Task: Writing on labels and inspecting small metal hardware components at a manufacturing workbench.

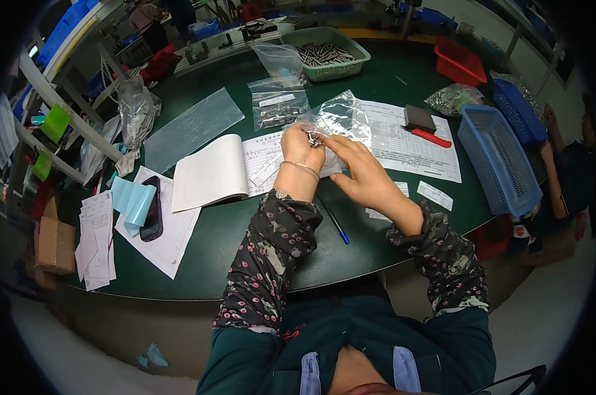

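My left hand (299, 150) is curled around a small heap of metal parts (314, 139), which shows between its fingers and thumb. Beside it my right hand (366, 179) has its fingers stretched out, the tips reaching the parts in the left palm. A clear plastic bag (350, 118) lies just beyond both hands, partly hidden by them. Under the left wrist is an open form book (209, 172) with printed pages. Behind the hands sits a clear bag of metal parts (276, 117) with a white label. A pen (337, 224) rests on the green table between my forearms.
A green basket of metal pins (324, 56) stands at the back. To the right are a printed sheet (410, 148), a red-handled tool (432, 137), a blue basket (498, 161) and a red tray (457, 62). A phone (152, 214) and papers lie at left.
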`<action>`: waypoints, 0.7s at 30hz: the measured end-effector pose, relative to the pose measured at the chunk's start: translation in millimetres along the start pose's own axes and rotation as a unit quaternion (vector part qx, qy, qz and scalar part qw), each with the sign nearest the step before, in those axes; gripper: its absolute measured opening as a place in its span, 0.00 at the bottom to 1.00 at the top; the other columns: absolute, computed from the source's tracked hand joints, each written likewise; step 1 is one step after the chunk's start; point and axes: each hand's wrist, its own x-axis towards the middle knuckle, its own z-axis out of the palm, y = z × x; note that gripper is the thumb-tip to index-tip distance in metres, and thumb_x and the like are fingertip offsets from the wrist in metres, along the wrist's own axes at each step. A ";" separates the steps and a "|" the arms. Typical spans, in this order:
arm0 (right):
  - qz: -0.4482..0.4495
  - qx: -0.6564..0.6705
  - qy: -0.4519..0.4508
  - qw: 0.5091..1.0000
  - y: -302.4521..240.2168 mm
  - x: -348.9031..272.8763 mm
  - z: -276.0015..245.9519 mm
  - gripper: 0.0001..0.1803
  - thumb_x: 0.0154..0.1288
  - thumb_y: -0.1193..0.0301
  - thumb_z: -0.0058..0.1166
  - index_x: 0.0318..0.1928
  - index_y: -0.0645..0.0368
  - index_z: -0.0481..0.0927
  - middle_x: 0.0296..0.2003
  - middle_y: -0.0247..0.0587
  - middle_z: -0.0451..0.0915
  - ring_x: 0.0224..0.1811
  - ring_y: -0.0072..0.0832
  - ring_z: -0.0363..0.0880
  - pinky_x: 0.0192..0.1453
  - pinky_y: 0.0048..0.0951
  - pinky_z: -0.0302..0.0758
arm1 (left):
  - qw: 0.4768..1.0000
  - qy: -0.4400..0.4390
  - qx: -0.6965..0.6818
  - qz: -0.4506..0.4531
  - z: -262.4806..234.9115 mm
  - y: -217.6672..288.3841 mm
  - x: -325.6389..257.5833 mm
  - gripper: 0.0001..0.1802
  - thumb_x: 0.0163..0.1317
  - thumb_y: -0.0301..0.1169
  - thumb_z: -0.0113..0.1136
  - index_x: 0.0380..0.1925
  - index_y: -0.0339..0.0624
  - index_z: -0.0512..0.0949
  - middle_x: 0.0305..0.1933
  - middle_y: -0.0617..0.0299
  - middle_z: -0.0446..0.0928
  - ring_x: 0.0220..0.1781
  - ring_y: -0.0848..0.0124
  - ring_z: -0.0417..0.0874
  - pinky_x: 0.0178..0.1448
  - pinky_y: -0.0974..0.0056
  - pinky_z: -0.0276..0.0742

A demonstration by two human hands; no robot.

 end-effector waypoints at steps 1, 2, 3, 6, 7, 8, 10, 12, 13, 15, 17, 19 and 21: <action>0.000 -0.015 0.014 1.000 1.7 0.8 0.2 0.31 0.49 0.76 0.52 0.58 0.60 0.63 0.56 0.51 0.63 0.57 0.45 0.61 0.59 0.36 0.60 | 1.000 0.004 0.015 0.024 1.7 1.0 3.2 0.04 0.57 0.27 0.43 0.26 0.40 0.66 0.24 0.60 0.69 0.22 0.68 0.70 0.21 0.65 0.62; 0.003 -0.032 0.030 0.999 4.2 2.0 -2.0 0.31 0.49 0.75 0.52 0.58 0.58 0.64 0.56 0.50 0.63 0.57 0.44 0.62 0.57 0.35 0.63 | 0.997 -0.036 0.067 0.020 2.9 2.6 3.9 0.07 0.60 0.28 0.40 0.33 0.37 0.66 0.35 0.56 0.67 0.37 0.61 0.72 0.48 0.48 0.68; 0.009 -0.033 0.032 0.999 8.9 1.9 -6.9 0.31 0.49 0.75 0.52 0.58 0.58 0.64 0.56 0.50 0.63 0.57 0.44 0.62 0.57 0.35 0.63 | 0.997 -0.036 0.070 0.015 13.7 2.1 -10.4 0.07 0.60 0.28 0.40 0.33 0.37 0.66 0.35 0.56 0.67 0.37 0.61 0.72 0.48 0.48 0.68; 0.045 -0.054 0.048 0.996 20.3 3.2 -20.2 0.30 0.50 0.72 0.53 0.57 0.57 0.65 0.56 0.43 0.65 0.56 0.37 0.64 0.46 0.29 0.71 | 0.986 -0.090 0.139 -0.031 31.5 7.5 -45.0 0.10 0.58 0.30 0.47 0.38 0.38 0.65 0.52 0.53 0.58 0.53 0.50 0.64 0.58 0.27 0.36; 0.049 -0.053 0.048 0.996 20.9 2.3 -21.0 0.30 0.50 0.72 0.53 0.57 0.57 0.65 0.56 0.43 0.65 0.56 0.37 0.64 0.46 0.29 0.71 | 0.986 -0.088 0.140 -0.034 31.9 8.1 -50.2 0.10 0.58 0.30 0.47 0.38 0.38 0.65 0.52 0.53 0.58 0.53 0.50 0.64 0.58 0.27 0.36; 0.041 -0.046 0.054 0.997 19.0 2.6 -21.3 0.29 0.49 0.72 0.53 0.55 0.60 0.66 0.55 0.46 0.65 0.54 0.40 0.64 0.52 0.32 0.67 | 0.983 -0.098 0.151 -0.041 32.3 10.7 -57.2 0.12 0.58 0.30 0.47 0.40 0.36 0.65 0.53 0.52 0.57 0.54 0.48 0.63 0.58 0.28 0.35; 0.029 -0.035 0.063 0.997 14.0 2.2 -20.5 0.28 0.47 0.73 0.53 0.53 0.62 0.67 0.52 0.48 0.67 0.52 0.43 0.65 0.57 0.35 0.63 | 0.975 -0.120 0.178 -0.055 25.4 16.2 -61.4 0.20 0.58 0.31 0.49 0.48 0.33 0.64 0.60 0.48 0.54 0.59 0.42 0.59 0.61 0.33 0.44; 0.029 -0.046 0.052 0.997 8.5 -0.1 -20.7 0.27 0.47 0.74 0.51 0.53 0.60 0.67 0.53 0.45 0.67 0.53 0.41 0.65 0.53 0.33 0.67 | 0.966 -0.149 0.204 -0.046 15.5 24.3 -72.6 0.20 0.58 0.31 0.49 0.49 0.32 0.65 0.60 0.47 0.55 0.59 0.43 0.60 0.60 0.38 0.53; 0.028 -0.059 0.043 0.997 5.2 -1.6 -20.9 0.27 0.48 0.75 0.50 0.54 0.59 0.67 0.54 0.43 0.66 0.55 0.38 0.64 0.48 0.31 0.70 | 0.955 -0.182 0.231 -0.037 7.7 29.4 -80.0 0.20 0.58 0.32 0.50 0.49 0.32 0.66 0.60 0.46 0.56 0.59 0.43 0.61 0.59 0.43 0.62; 0.014 -0.072 0.056 0.996 -0.6 -7.2 -22.0 0.26 0.47 0.77 0.49 0.52 0.59 0.68 0.53 0.44 0.66 0.55 0.39 0.64 0.49 0.32 0.70 | 0.951 -0.206 0.230 -0.025 -10.8 42.9 -99.6 0.18 0.59 0.30 0.49 0.49 0.32 0.66 0.56 0.46 0.63 0.56 0.49 0.68 0.51 0.53 0.72; 0.001 -0.082 0.066 0.994 -8.7 -13.8 -20.3 0.24 0.46 0.78 0.48 0.50 0.59 0.69 0.52 0.44 0.67 0.54 0.39 0.64 0.49 0.32 0.69 | 0.934 -0.220 0.269 0.078 -24.8 57.2 -129.4 0.15 0.59 0.27 0.49 0.46 0.35 0.68 0.46 0.54 0.70 0.47 0.64 0.74 0.46 0.61 0.74; -0.044 -0.126 0.119 0.984 -19.3 -19.4 -16.6 0.22 0.45 0.81 0.48 0.46 0.60 0.71 0.50 0.45 0.68 0.53 0.40 0.65 0.50 0.33 0.68 | 0.910 -0.196 0.346 0.120 -52.6 76.1 -135.5 0.14 0.59 0.27 0.49 0.46 0.35 0.68 0.48 0.53 0.71 0.47 0.67 0.75 0.45 0.66 0.75; -0.071 -0.103 0.150 0.981 -43.4 -21.2 -8.1 0.18 0.44 0.83 0.49 0.41 0.62 0.73 0.43 0.46 0.71 0.46 0.40 0.69 0.49 0.34 0.67 | 0.903 -0.133 0.379 0.153 -72.0 86.9 -148.5 0.14 0.59 0.28 0.50 0.45 0.36 0.69 0.42 0.56 0.73 0.40 0.72 0.76 0.40 0.72 0.74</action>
